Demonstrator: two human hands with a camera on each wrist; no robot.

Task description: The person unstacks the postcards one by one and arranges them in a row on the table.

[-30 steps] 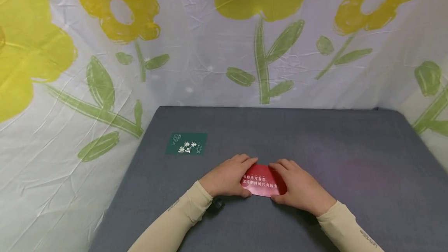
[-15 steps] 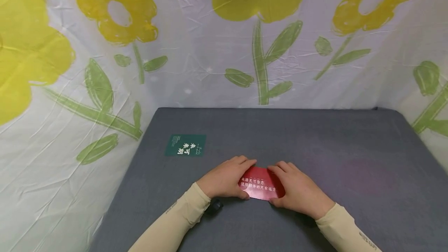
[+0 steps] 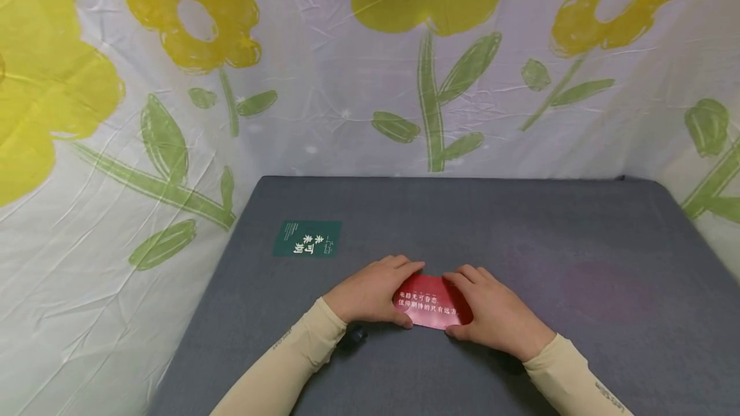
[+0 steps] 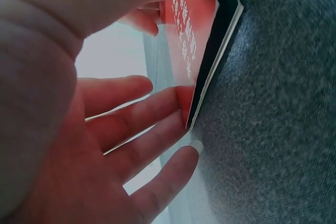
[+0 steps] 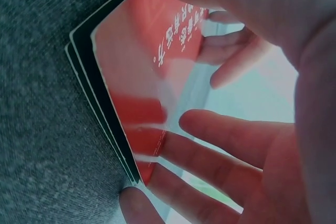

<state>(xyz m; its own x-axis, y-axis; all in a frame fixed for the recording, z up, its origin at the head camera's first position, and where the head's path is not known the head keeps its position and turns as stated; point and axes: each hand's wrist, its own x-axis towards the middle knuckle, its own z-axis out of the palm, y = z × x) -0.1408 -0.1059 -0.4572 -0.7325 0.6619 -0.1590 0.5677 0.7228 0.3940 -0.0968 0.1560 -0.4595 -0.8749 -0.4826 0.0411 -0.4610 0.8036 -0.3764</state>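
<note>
A red card (image 3: 428,303) with white Chinese characters lies on top of a small stack, low over the grey table. My left hand (image 3: 372,292) grips the stack's left end, thumb at the near edge and fingers at the far edge. On the opposite end my right hand (image 3: 498,310) holds it the same way. Beneath the red card, the left wrist view shows a dark card (image 4: 227,9) with a pale rim. Dark layers (image 5: 86,59) also stick out below it in the right wrist view, slightly fanned. The lower cards' faces are hidden.
A dark green card (image 3: 308,239) with white characters lies flat on the grey table (image 3: 578,230), toward the back left. A small black object (image 3: 354,337) shows under the left wrist. White cloth (image 3: 324,82) printed with yellow flowers hangs around the table's back and sides.
Both hands and the red card have shifted very slightly toward the person. The grip looks the same, and the green card stays where it was.
</note>
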